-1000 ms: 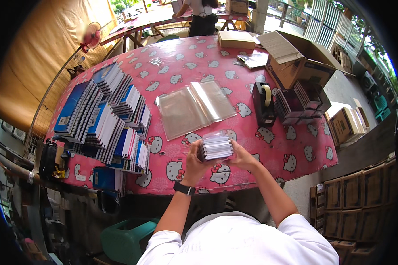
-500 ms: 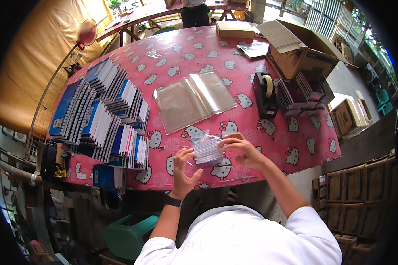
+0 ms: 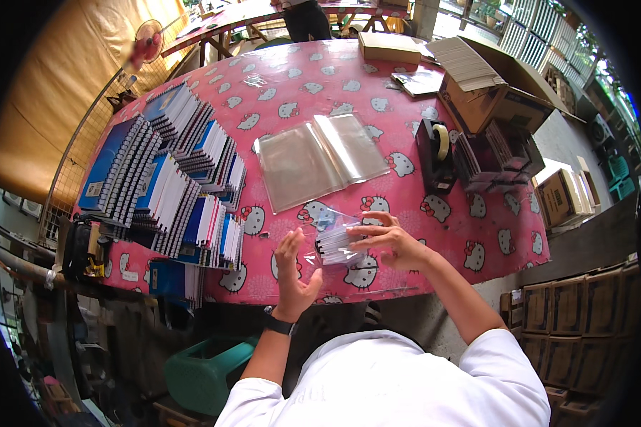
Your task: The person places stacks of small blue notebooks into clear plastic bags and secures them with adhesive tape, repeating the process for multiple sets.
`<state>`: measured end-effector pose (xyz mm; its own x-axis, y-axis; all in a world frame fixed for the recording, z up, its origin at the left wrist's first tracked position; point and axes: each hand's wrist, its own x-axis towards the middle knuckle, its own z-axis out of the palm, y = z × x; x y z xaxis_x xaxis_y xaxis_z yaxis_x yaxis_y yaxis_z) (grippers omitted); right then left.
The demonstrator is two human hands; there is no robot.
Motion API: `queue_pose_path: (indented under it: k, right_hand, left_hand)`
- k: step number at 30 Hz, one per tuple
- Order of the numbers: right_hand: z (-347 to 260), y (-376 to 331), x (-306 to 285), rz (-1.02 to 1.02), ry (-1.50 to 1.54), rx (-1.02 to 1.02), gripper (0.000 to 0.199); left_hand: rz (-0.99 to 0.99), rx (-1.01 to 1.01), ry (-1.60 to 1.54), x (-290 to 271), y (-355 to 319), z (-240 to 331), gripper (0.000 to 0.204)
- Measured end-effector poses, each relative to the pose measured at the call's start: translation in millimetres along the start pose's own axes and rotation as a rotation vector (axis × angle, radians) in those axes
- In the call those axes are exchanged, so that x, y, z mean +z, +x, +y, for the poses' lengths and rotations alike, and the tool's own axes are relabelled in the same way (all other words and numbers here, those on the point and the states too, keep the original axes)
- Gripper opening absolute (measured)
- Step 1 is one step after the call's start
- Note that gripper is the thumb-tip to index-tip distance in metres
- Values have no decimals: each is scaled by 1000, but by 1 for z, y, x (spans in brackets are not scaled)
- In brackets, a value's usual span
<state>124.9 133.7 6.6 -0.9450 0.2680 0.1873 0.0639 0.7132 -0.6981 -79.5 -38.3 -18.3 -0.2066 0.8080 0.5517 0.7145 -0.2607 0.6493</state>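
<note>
A small stack of spiral-bound notebooks (image 3: 335, 248) lies near the table's front edge, inside a loose clear plastic bag (image 3: 325, 220). My left hand (image 3: 294, 276) stands at the left side of the bag, fingers stretched up and thumb apart, holding nothing. From the other side, my right hand (image 3: 395, 245) reaches over with spread fingers, the fingertips touching the bag and the stack's right end. Just beyond lie flat clear plastic sleeves (image 3: 295, 167), overlapping on the pink tablecloth (image 3: 320, 89).
Piles of blue spiral notebooks (image 3: 167, 192) fill the left side. A black tape dispenser (image 3: 434, 160), dark wrapped bundles (image 3: 495, 156) and an open carton (image 3: 506, 99) stand right. A green stool (image 3: 206, 373) sits below the edge. Someone stands at the far table (image 3: 308, 21).
The bag stands out more loosely around the notebooks, whose dark binding now shows at the left. My right fingers reach farther over the stack. The head view has shifted slightly.
</note>
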Motion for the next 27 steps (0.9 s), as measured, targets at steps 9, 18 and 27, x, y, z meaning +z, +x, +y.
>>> queue_pose_path:
  k: [9,18,27]
  right_hand:
    - [-4,10,-10,-279,-153,-19,85]
    - [-8,9,-9,-291,-197,-28,87]
    - [11,18,-7,-317,147,-62,71]
  left_hand:
    - [-440,99,185,-1,13,-2,80]
    - [-253,78,63,-2,-17,-7,74]
    - [-547,72,42,-4,20,-7,81]
